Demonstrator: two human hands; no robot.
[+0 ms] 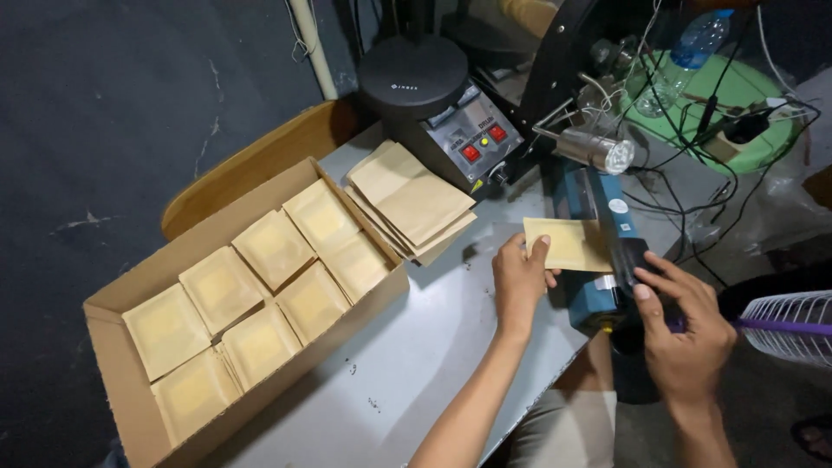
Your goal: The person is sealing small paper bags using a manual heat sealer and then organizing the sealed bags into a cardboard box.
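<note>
My left hand (520,277) holds a small tan paper pouch (565,243) by its near edge, with the pouch's far end lying under the arm of a blue heat sealer (611,227). My right hand (685,325) rests on the sealer's black front handle (637,260), fingers curled over it. A loose stack of flat tan pouches (409,198) lies on the grey table (416,347), left of my left hand.
An open cardboard box (139,373) at the left holds several filled tan pouches in rows. A black machine with red switches (468,139) stands at the back. A torch (598,149), cables, a plastic bottle (685,56) and a fan guard (789,321) crowd the right.
</note>
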